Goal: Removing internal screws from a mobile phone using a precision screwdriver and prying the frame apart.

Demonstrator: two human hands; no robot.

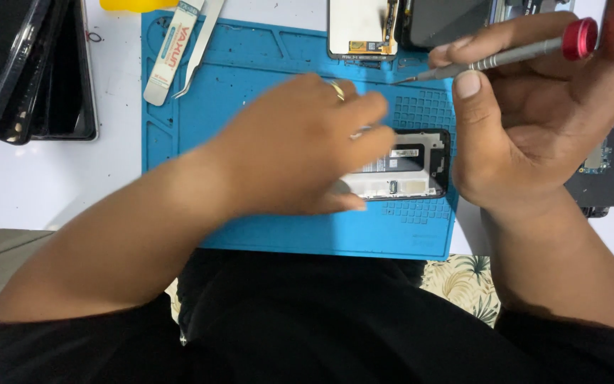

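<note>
Far left: dark phone frames [30,71] stacked at the worktop [37,178] edge, running out of shot on the left. Bare white strip between them and the blue mat [250,235], so a bit of room there.

Top-left corner of the mat: white pry tool [170,53] and tweezers [197,50] lying side by side, angled, tips poking onto the mat, tops over its upper edge. Yellow thing [136,4] just above, cut off by the frame.

Mid-mat: left hand [307,146], blurred, fingers spread and flat, pressing down on the left end of the opened phone [410,167], gold ring [337,90] on one finger. Phone lying lengthwise near the mat's right edge, right end just beside the other hand. Not holding anything, just resting on it.

Above the mat's top edge: a screen part [362,28] with an orange flex strip, half off the mat.

Right: right hand [527,121] pinched round a grey screwdriver [499,57] with a red cap, tip pointing left, hovering over the mat's top-right grid, clear of the phone. Heel of the hand past the mat's right edge. Dark board [609,167] tucked behind it, tight on that side.
</note>
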